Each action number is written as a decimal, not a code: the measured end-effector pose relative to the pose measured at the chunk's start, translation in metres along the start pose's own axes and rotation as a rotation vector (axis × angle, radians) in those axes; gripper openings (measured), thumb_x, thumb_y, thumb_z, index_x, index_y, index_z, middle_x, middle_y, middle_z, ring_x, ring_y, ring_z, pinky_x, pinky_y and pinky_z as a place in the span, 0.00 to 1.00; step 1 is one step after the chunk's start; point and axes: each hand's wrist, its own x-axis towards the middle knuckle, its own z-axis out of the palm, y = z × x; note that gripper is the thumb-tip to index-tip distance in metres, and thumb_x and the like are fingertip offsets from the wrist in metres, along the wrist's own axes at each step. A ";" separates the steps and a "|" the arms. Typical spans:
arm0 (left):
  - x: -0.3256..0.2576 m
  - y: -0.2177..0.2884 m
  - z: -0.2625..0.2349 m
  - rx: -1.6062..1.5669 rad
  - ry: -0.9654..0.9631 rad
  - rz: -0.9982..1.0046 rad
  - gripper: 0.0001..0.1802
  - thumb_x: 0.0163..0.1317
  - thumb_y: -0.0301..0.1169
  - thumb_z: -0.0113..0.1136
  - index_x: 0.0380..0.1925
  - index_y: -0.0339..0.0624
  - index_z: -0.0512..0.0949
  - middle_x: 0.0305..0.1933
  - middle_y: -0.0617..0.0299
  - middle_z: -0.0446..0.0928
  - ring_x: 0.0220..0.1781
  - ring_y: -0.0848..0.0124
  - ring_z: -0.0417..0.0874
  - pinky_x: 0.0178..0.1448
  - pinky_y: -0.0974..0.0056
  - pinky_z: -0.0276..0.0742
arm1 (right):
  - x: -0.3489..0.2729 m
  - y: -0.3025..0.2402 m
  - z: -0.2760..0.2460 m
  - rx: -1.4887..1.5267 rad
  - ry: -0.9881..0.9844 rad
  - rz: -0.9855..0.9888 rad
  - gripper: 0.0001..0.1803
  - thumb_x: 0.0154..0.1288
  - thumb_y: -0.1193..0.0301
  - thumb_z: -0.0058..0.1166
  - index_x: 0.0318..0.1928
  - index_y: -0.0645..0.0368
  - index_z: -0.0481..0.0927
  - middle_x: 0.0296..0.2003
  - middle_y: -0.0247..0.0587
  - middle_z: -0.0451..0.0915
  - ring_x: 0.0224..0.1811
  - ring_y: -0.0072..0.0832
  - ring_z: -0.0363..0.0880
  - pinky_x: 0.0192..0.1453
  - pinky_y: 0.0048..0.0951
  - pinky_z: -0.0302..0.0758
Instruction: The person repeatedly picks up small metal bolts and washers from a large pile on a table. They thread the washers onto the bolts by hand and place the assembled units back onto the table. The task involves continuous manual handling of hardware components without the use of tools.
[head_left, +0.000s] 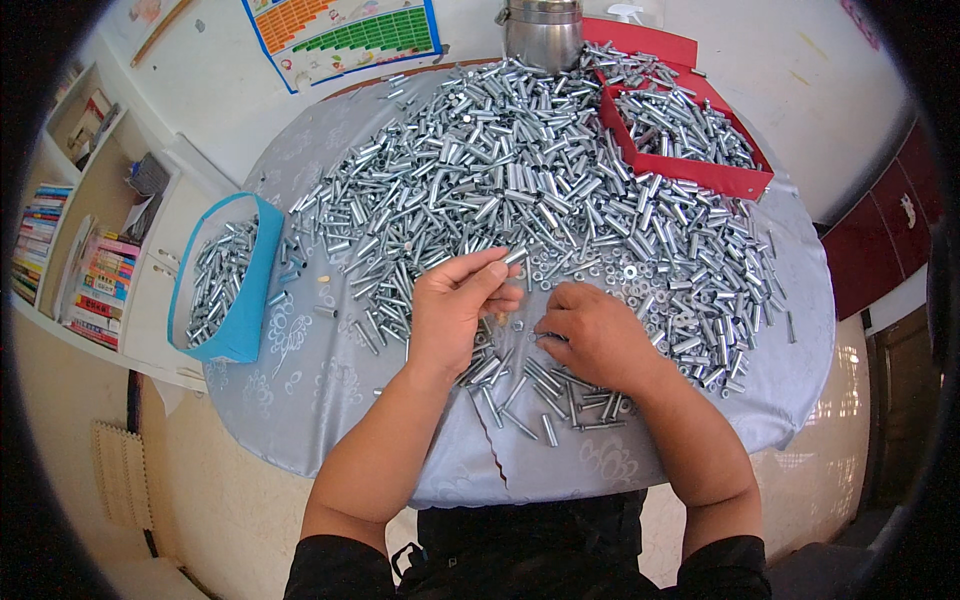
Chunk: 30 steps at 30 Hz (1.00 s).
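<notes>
Partly hidden, a shiny silver metal cylinder point(516, 256) is pinched in your left hand point(462, 298) above the grey-clothed round bench point(290, 405); your right hand point(598, 335) curls, palm side obscured, contents: cannot tell.

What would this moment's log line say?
left hand: pinches silver cylinder | right hand: over table, grasp unclear | nearby: washers, metal pile, blue box
</notes>
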 end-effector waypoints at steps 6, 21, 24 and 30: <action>0.000 0.000 0.003 0.040 -0.015 -0.021 0.13 0.64 0.25 0.58 0.48 0.32 0.78 0.41 0.51 0.83 0.33 0.70 0.85 0.38 0.68 0.83 | 0.001 -0.003 -0.003 0.097 -0.027 0.139 0.08 0.54 0.71 0.59 0.35 0.58 0.80 0.34 0.45 0.76 0.38 0.44 0.77 0.43 0.40 0.76; -0.005 -0.002 0.007 0.122 -0.122 -0.060 0.13 0.64 0.25 0.58 0.47 0.33 0.79 0.40 0.50 0.83 0.33 0.70 0.85 0.37 0.68 0.83 | 0.005 0.009 -0.009 0.925 0.408 0.439 0.04 0.65 0.78 0.56 0.39 0.64 0.76 0.33 0.34 0.79 0.35 0.20 0.80 0.39 0.21 0.76; -0.005 -0.001 0.008 0.130 -0.125 -0.066 0.13 0.63 0.25 0.59 0.47 0.33 0.80 0.40 0.51 0.84 0.33 0.70 0.85 0.37 0.68 0.83 | 0.005 0.011 -0.007 0.925 0.402 0.444 0.05 0.63 0.78 0.57 0.39 0.64 0.77 0.34 0.34 0.79 0.35 0.20 0.80 0.40 0.21 0.76; -0.006 -0.001 0.009 0.133 -0.158 -0.062 0.13 0.63 0.26 0.59 0.47 0.32 0.80 0.40 0.51 0.83 0.33 0.70 0.85 0.37 0.68 0.83 | 0.005 0.011 -0.010 0.896 0.362 0.473 0.09 0.61 0.78 0.60 0.43 0.65 0.80 0.35 0.34 0.81 0.36 0.18 0.79 0.42 0.21 0.76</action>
